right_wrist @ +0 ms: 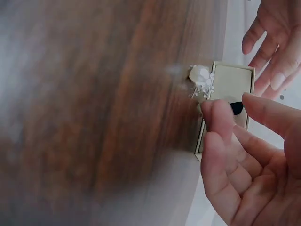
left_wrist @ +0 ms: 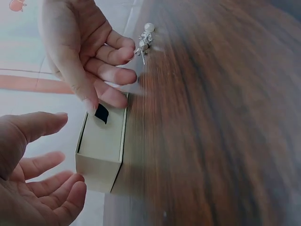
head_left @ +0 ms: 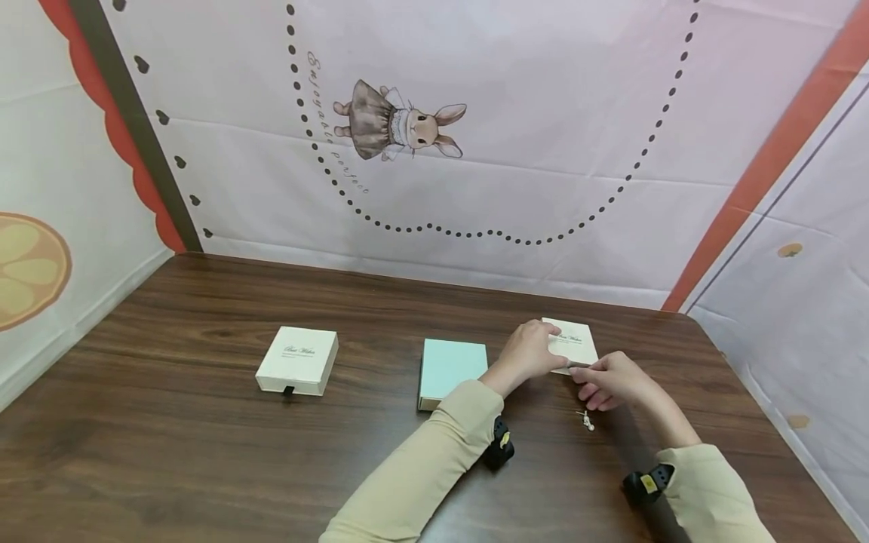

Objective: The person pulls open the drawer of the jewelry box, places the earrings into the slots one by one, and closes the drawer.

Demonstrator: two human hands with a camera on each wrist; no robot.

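Observation:
A small cream gift box [head_left: 574, 343] with dark script on its lid lies at the right of the table. My left hand [head_left: 531, 349] is at its left side, thumb and fingers spread apart; whether they touch the box I cannot tell. My right hand [head_left: 611, 381] is at the front face, thumb and forefinger pinching the black ribbon pull tab [left_wrist: 101, 113]. The box's drawer looks closed. Just in front of the box, near my right fingers, lies an earring [head_left: 587, 421] with a white pearl and sparkling stones, also seen in the right wrist view.
Left of the hands lies a pale turquoise box [head_left: 451, 368], partly behind my left forearm. Further left is another cream box [head_left: 299, 360] with a black tab. A printed cloth [head_left: 543, 151] hangs behind the dark wooden table [head_left: 204, 452].

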